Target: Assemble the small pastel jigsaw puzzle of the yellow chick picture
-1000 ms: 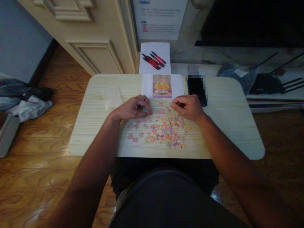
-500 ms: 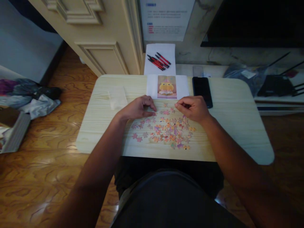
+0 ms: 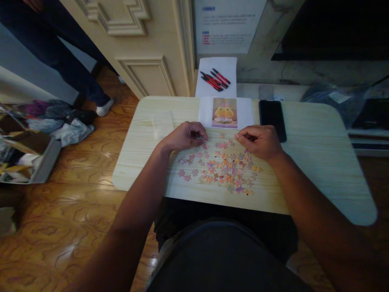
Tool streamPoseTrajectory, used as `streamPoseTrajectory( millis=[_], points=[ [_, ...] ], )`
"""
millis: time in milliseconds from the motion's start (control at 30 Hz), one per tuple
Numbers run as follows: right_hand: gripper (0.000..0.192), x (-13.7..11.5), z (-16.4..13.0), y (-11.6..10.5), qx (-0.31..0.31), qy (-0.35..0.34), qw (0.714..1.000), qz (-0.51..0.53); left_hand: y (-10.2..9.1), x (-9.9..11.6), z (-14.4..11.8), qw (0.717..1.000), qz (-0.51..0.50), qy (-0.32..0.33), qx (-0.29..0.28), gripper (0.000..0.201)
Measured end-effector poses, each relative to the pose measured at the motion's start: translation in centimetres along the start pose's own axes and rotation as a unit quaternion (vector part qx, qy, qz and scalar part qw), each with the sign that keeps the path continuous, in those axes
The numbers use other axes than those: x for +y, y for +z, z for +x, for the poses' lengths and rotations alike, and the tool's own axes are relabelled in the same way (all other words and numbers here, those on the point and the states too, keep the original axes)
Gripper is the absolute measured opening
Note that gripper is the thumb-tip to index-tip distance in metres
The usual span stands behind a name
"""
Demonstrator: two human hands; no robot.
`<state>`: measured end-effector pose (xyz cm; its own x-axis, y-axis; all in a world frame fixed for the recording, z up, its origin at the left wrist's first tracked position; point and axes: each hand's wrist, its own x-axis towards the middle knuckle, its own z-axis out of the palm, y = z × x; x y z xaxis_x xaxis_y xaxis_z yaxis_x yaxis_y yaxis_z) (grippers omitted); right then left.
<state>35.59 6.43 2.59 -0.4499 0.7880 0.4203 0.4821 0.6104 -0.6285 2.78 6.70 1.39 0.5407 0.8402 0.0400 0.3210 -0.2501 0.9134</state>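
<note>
Wooden flooring surrounds our pale tabletop [image 3: 319,162], where loose puzzle pieces [image 3: 221,168] lie scattered before us; at twelve o'clock from them sits the duck reference picture [image 3: 225,112], with a dark phone [image 3: 272,117] at two o'clock and red pens [image 3: 215,78] farther off on white paper. We judge the sorting stage is in hand; our left hand [image 3: 184,137] is curled with its fingertips narrowed onto a piece at the heap's ten o'clock edge; our right hand [image 3: 258,141] is closed loosely at one o'clock, though we cannot tell whether it holds a piece. Next, we judge, calls for a light fingertip pinch; someone's legs [image 3: 75,69] stand at ten o'clock.
</note>
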Motion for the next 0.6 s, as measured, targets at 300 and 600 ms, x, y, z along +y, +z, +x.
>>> streamPoseTrajectory(
  millis=[300, 600],
  points=[
    [0.031, 0.2, -0.1, 0.0, 0.001, 0.005, 1.000, -0.002, -3.3, 1.7, -2.0, 0.991, 0.049, -0.026, -0.122, 0.042],
    [0.029, 0.1, 0.0, 0.1, 0.001, 0.004, 1.000, 0.010, -4.0, 1.7, -3.0, 0.973, 0.159, -0.009, -0.169, 0.050]
  ],
)
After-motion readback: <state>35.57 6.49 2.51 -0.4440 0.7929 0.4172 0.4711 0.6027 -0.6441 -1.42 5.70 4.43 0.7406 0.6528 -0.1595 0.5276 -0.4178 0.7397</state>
